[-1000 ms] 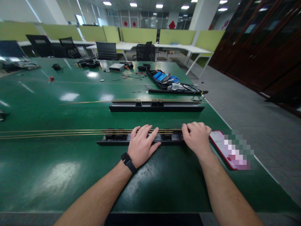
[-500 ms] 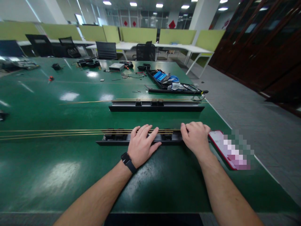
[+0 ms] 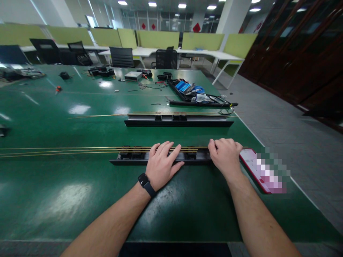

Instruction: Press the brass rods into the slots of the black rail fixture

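Left hand (image 3: 162, 162): palm down over the middle of the near black rail (image 3: 131, 162), fingers spread across the gold rods (image 3: 80, 147); its grip is wide.
Right hand (image 3: 225, 155): curled over the right end of the same rail; its grip is narrow, thumb and fingers together on one rod, with the contact itself partly hidden by the hand. A thin tip shows just past the knuckles.
Rods: lying lengthwise along the near rail and reaching well out past its left end to the edge of view; two of them stop short of the right hand.
Near rail: flat on the green desk (image 3: 80, 207), black blocks (image 3: 136, 152) set inside it under the rods.
Wrist: a dark watch (image 3: 144, 181) on the left one.
Phone (image 3: 250, 160): red-edged, on the desk just beyond the right hand, partly pixelated.
Far rail (image 3: 179, 124): parallel behind the near one, apart from it, more thin rods along its back.
Farther back: a black tray (image 3: 177, 92) with blue packs (image 3: 183, 86).
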Tool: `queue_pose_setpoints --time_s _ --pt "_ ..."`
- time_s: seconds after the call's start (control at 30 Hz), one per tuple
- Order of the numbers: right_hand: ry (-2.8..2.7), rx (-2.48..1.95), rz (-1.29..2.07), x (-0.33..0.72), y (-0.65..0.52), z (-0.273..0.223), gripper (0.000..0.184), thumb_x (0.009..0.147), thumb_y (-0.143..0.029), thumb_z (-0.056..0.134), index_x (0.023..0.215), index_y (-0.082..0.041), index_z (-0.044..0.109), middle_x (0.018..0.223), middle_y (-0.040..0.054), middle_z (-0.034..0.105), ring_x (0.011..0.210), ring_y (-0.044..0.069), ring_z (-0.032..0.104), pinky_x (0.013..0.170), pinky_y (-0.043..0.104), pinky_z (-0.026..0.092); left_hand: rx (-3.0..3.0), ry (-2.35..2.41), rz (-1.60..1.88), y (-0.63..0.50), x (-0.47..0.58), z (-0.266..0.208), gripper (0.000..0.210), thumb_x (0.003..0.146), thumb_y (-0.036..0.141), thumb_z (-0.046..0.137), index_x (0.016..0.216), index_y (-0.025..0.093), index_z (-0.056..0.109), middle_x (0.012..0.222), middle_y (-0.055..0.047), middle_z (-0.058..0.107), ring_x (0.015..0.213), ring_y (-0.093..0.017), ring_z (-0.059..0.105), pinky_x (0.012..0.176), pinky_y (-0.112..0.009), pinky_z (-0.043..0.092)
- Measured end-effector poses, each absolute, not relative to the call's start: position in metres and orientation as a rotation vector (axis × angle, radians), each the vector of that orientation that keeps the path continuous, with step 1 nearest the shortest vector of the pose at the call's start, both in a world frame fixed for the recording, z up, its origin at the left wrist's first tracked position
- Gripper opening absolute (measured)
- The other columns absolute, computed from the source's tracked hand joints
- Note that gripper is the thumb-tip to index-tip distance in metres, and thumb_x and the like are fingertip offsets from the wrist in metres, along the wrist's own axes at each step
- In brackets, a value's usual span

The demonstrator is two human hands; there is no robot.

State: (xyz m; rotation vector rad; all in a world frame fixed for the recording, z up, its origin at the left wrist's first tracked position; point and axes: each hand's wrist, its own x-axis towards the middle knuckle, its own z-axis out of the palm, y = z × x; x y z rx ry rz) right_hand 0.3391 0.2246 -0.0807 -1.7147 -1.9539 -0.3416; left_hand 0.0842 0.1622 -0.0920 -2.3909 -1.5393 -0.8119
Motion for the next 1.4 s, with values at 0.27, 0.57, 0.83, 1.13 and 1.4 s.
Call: queue_pose_setpoints --time_s 0.27,0.57,0.83,1.13,1.4 --pt "-2.033 -1.597 -0.234 0.332 0.222 -0.081 0.041 0.103 -0.049 0.045 0.08 -0.022 0.065 0.086 0.0058 0.071 0.094 0.023 0.053 0.092 0.042 0.024 -2.397 -1.548 -0.794 0.163 0.085 -0.091 0.052 0.099 0.05 0.059 0.145 0.025 0.057 0.143 -0.013 0.063 0.136 -0.03 0.055 0.115 -0.052 0.034" --pt "-1.978 -1.733 -0.408 0.339 0.225 -0.081 0.045 0.102 -0.038 0.044 0.062 -0.02 0.054 0.079 0.0072 0.069 0.088 0.022 0.051 0.086 0.042 0.023 -2.386 -1.542 -0.802 0.162 0.085 -0.092 0.051 0.099 0.05 0.059 0.144 0.025 0.057 0.142 -0.013 0.064 0.136 -0.03 0.056 0.115 -0.052 0.035" --pt "-2.071 -1.626 -0.252 0.33 0.22 -0.079 0.04 0.104 -0.046 0.046 0.077 -0.021 0.063 0.085 0.0041 0.07 0.093 0.022 0.054 0.09 0.041 0.024 -2.387 -1.55 -0.796 0.163 0.085 -0.09 0.052 0.099 0.05 0.06 0.144 0.025 0.058 0.143 -0.013 0.063 0.136 -0.03 0.056 0.115 -0.052 0.035" --pt "-2.035 -1.743 -0.356 0.336 0.223 -0.08 0.05 0.105 -0.042 0.041 0.063 -0.02 0.056 0.08 0.0066 0.069 0.09 0.023 0.051 0.086 0.042 0.023 -2.374 -1.539 -0.81 0.163 0.085 -0.09 0.052 0.098 0.05 0.06 0.143 0.025 0.058 0.142 -0.012 0.064 0.135 -0.03 0.057 0.115 -0.051 0.037" --pt "-2.069 -1.628 -0.287 0.331 0.222 -0.081 0.04 0.105 -0.045 0.044 0.079 -0.021 0.062 0.085 0.0055 0.07 0.093 0.023 0.053 0.088 0.041 0.024 -2.381 -1.537 -0.803 0.163 0.085 -0.09 0.053 0.098 0.05 0.06 0.145 0.025 0.057 0.143 -0.013 0.063 0.135 -0.031 0.056 0.115 -0.052 0.036"
